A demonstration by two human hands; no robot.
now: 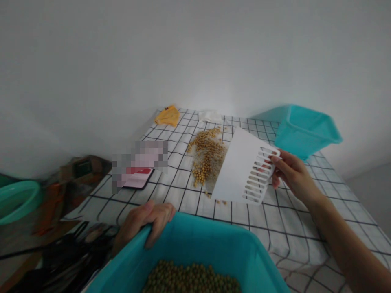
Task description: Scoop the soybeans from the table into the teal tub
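Observation:
My right hand (291, 173) grips the slotted edge of a flat white plastic sheet (236, 167), which it holds tilted over the table. Behind and to the left of the sheet lies a loose pile of yellowish beans (204, 148), partly hidden by it. Closed over the rim of a teal plastic bin (207, 228) is my left hand (152, 221), thumb and fingers on either side. The bin stands close to me at the table's near edge. Round greenish-brown beans (189, 278) cover its bottom.
A checked cloth (174, 179) covers the table. Another teal bin (308, 130) stands at the back right. A yellow cloth (168, 116) and a white crumpled piece (210, 116) lie near the wall. To the left is a phone-like item (139, 179), partly blurred; a green basin (20, 199) is lower left.

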